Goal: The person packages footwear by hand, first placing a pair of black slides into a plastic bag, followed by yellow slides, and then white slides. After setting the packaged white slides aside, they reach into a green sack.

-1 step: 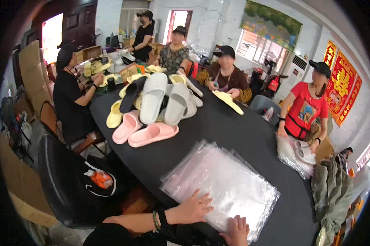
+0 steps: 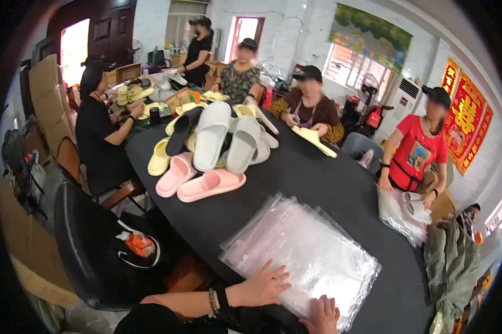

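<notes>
**First onlooker:** Both palms are down on the stack of clear plastic bags [image 2: 304, 259]. The left hand [image 2: 262, 285] lies flat with its fingers spread across the near edge of the stack; the right hand [image 2: 321, 315] rests at the stack's near corner, fingers loosely splayed. Neither is pinching a bag that I can see.

**Second onlooker:** And where does the stack sit?

**First onlooker:** On the black oval table [image 2: 340, 183], directly under the hands and fanning away from them. Well beyond the fingertips lies a heap of slippers: two pink slippers [image 2: 198, 179] nearest, white slippers [image 2: 229, 139] piled above, yellow ones [image 2: 160, 157] off to the left of the hands.

**Second onlooker:** What could go wrong?

**First onlooker:** The sheets look slick and are already fanned. I'd judge that a sideways push from either palm could slide the upper bags off the lower ones, or drag several along at once. The stack's near corner hangs close to the table's edge by the right hand, so bags could slip to the floor.

**Second onlooker:** Anything changed from the earlier picture?

**First onlooker:** Nothing I can make out. Hands, stack and slippers lie the same, and the worker in the red shirt [image 2: 415, 156], far right of the hands, bends over a second bag pile [image 2: 398, 214] as before.
</notes>
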A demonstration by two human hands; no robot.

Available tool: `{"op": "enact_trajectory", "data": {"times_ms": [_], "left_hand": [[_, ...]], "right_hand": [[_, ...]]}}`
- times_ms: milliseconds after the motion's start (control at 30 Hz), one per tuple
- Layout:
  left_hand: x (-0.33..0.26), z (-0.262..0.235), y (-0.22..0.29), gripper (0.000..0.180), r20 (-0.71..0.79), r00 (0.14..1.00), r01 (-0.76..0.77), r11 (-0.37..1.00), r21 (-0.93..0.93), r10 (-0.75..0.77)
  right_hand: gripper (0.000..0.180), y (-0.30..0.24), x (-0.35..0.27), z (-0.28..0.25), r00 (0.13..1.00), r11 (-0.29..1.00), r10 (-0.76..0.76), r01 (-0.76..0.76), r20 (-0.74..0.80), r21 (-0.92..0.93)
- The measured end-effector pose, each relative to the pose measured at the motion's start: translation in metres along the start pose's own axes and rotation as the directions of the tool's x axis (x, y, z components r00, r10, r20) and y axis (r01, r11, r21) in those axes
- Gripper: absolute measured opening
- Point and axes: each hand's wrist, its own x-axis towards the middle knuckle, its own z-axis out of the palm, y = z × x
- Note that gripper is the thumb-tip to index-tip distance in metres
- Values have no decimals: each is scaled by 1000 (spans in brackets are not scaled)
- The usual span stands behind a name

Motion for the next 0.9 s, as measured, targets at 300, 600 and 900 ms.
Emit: {"op": "enact_trajectory", "data": {"times_ms": [300, 600, 900], "left_hand": [[-3, -9, -6, 64, 13, 999, 37, 999, 20, -37], [-5, -10, -8, 69, -94, 995, 40, 999, 37, -36], [-10, -6, -4, 74, -49, 997, 60, 998, -6, -60]], "right_hand": [[73, 0, 7, 2, 999, 999, -7, 5, -43, -36], [77, -4, 10, -2, 996, 999, 14, -11, -87, 42], [82, -7, -3, -2, 988, 988, 147, -149, -51, -30]]}}
